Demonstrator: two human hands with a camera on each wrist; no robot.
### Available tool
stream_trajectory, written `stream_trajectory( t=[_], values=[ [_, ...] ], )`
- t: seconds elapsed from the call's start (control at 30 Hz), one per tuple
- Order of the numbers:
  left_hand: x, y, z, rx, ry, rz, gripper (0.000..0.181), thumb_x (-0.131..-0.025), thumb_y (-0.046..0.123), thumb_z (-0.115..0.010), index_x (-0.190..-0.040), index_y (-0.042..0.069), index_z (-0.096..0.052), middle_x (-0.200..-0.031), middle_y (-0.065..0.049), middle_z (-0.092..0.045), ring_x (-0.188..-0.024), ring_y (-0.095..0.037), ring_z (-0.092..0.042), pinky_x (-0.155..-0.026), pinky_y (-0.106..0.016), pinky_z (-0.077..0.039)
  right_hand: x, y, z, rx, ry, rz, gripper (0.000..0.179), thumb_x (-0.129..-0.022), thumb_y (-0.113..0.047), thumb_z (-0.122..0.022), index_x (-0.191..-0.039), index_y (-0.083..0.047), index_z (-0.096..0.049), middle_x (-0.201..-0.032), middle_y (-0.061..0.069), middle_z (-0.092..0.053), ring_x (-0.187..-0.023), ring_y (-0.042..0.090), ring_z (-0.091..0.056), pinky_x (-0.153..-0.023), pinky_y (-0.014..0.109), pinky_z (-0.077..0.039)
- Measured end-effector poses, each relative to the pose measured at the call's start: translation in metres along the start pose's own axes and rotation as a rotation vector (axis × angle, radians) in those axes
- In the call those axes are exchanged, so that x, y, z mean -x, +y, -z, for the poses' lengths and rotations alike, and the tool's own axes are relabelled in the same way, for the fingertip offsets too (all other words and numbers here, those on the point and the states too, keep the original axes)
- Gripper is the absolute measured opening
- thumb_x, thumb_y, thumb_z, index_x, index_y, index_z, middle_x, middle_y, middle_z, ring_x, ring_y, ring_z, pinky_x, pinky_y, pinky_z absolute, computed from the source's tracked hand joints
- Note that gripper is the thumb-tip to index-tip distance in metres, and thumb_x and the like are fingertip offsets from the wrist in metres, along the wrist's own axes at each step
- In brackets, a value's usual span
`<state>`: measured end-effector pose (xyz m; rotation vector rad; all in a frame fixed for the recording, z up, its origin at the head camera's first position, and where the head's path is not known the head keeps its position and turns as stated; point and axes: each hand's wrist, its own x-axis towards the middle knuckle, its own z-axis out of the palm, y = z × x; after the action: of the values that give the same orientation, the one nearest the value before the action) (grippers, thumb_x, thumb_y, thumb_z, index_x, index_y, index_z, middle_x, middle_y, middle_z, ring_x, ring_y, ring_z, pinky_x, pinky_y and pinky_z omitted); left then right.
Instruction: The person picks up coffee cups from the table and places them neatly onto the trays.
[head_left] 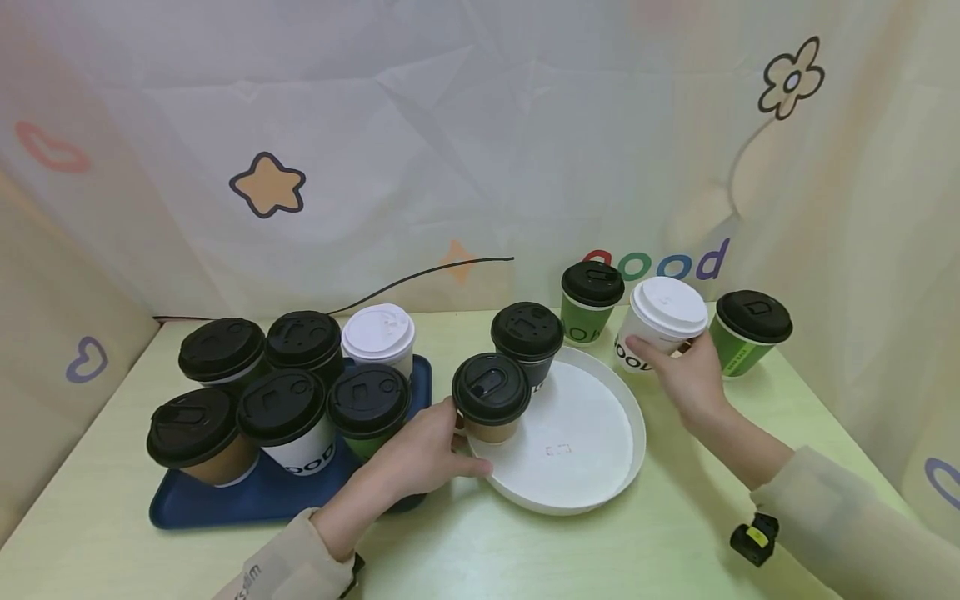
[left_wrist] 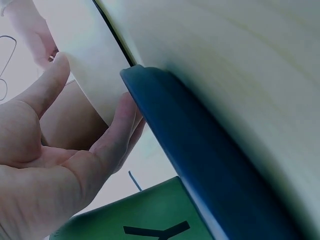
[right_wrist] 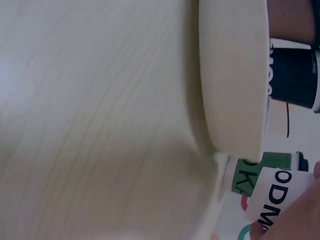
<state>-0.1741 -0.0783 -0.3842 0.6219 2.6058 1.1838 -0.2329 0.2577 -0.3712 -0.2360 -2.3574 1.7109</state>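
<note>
A brown paper cup with a black lid [head_left: 491, 396] stands on the left side of a round white tray [head_left: 592, 492]. Around its left side is my left hand [head_left: 420, 450], fingers spread and thumb extended in front of the cup; the left wrist view shows the brown cup wall [left_wrist: 75, 117] between thumb and fingers. At the tray's right, my right hand [head_left: 697, 383] grips a white paper cup with a white lid [head_left: 652, 325], thumb on its front and the other fingers mostly hidden behind it. That cup leans slightly, and black lettering [right_wrist: 277, 195] shows on it in the right wrist view.
Behind the brown cup, a dark cup [head_left: 528, 333] stands on the white tray. Green cups with black lids [head_left: 588, 312] [head_left: 750, 333] flank the white cup. Several lidded cups crowd a blue rectangular tray [head_left: 202, 512] at left. A printed curtain [head_left: 480, 167] hangs behind the table.
</note>
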Motion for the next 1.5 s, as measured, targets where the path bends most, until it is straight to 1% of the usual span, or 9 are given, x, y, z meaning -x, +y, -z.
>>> stream_trajectory(
  t=[0.17,0.33,0.43,0.57,0.67,0.87,0.97,1.17,1.5],
  values=[
    [0.0,-0.001,0.0,-0.002,0.003,0.001,0.068,-0.08,0.019,-0.091,-0.135,0.002,-0.054,-0.129,-0.017,-0.064,-0.113,-0.033,-0.066,-0.095,-0.045,-0.055,0.014,-0.01,-0.003,0.046,-0.067,0.066,0.09,-0.092,-0.023,-0.08,-0.159,-0.004,-0.023,-0.152,0.019,-0.042,-0.139,0.035,-0.04,-0.114,0.052,-0.036],
    [0.0,-0.002,0.0,-0.006,0.001,0.007,0.068,-0.081,0.019,-0.091,-0.135,0.003,-0.054,-0.129,-0.016,-0.064,-0.113,-0.032,-0.065,-0.095,-0.045,-0.055,0.027,-0.015,-0.009,0.045,-0.143,0.131,0.088,-0.092,-0.021,-0.081,-0.158,-0.005,-0.025,-0.149,0.019,-0.042,-0.135,0.035,-0.04,-0.114,0.055,-0.032],
    [0.0,-0.002,0.0,0.002,-0.003,0.002,0.068,-0.081,0.019,-0.091,-0.136,0.003,-0.054,-0.13,-0.017,-0.063,-0.113,-0.033,-0.065,-0.095,-0.045,-0.055,0.032,-0.017,-0.013,0.052,-0.208,0.12,0.088,-0.092,-0.02,-0.081,-0.159,-0.006,-0.024,-0.15,0.018,-0.041,-0.136,0.035,-0.039,-0.115,0.056,-0.031],
    [0.001,-0.002,0.0,0.015,-0.005,0.002,0.069,-0.081,0.018,-0.09,-0.137,0.004,-0.053,-0.132,-0.017,-0.063,-0.115,-0.033,-0.065,-0.096,-0.044,-0.054,0.039,-0.016,-0.018,0.078,-0.297,0.085,0.089,-0.089,-0.02,-0.083,-0.158,-0.006,-0.027,-0.15,0.017,-0.043,-0.137,0.036,-0.041,-0.114,0.056,-0.035],
    [0.001,-0.002,-0.001,0.024,-0.004,0.003,0.069,-0.082,0.017,-0.09,-0.137,0.003,-0.053,-0.132,-0.017,-0.063,-0.115,-0.033,-0.065,-0.096,-0.045,-0.054,0.042,-0.014,-0.022,0.101,-0.333,0.071,0.089,-0.086,-0.018,-0.086,-0.155,-0.004,-0.032,-0.148,0.018,-0.047,-0.136,0.036,-0.045,-0.113,0.055,-0.037],
    [0.0,-0.003,-0.002,0.03,-0.008,-0.003,0.068,-0.082,0.017,-0.09,-0.138,0.003,-0.053,-0.132,-0.018,-0.062,-0.115,-0.033,-0.065,-0.096,-0.044,-0.055,0.04,-0.009,-0.026,0.135,-0.328,0.08,0.088,-0.083,-0.016,-0.087,-0.153,-0.002,-0.036,-0.146,0.019,-0.051,-0.136,0.038,-0.047,-0.113,0.054,-0.037],
    [0.0,-0.003,-0.002,0.031,-0.014,-0.008,0.07,-0.083,0.017,-0.089,-0.14,0.003,-0.052,-0.134,-0.018,-0.061,-0.116,-0.033,-0.065,-0.096,-0.044,-0.055,0.037,-0.007,-0.025,0.149,-0.312,0.09,0.089,-0.083,-0.017,-0.088,-0.153,-0.002,-0.035,-0.146,0.019,-0.051,-0.137,0.038,-0.046,-0.115,0.056,-0.034],
    [0.0,-0.001,-0.001,0.031,-0.016,-0.018,0.069,-0.082,0.016,-0.089,-0.139,0.004,-0.052,-0.134,-0.018,-0.061,-0.115,-0.033,-0.065,-0.095,-0.043,-0.055,0.033,-0.003,-0.02,0.166,-0.303,0.069,0.09,-0.083,-0.016,-0.088,-0.154,-0.002,-0.033,-0.147,0.02,-0.049,-0.137,0.038,-0.044,-0.117,0.059,-0.029],
    [0.0,-0.002,0.0,0.012,-0.005,0.046,0.069,-0.081,0.024,-0.091,-0.134,0.001,-0.053,-0.126,-0.018,-0.064,-0.113,-0.033,-0.065,-0.095,-0.046,-0.054,0.026,-0.001,-0.026,0.173,-0.32,0.101,0.092,-0.085,-0.019,-0.087,-0.156,-0.004,-0.031,-0.15,0.019,-0.047,-0.138,0.038,-0.042,-0.117,0.06,-0.026]
  ],
)
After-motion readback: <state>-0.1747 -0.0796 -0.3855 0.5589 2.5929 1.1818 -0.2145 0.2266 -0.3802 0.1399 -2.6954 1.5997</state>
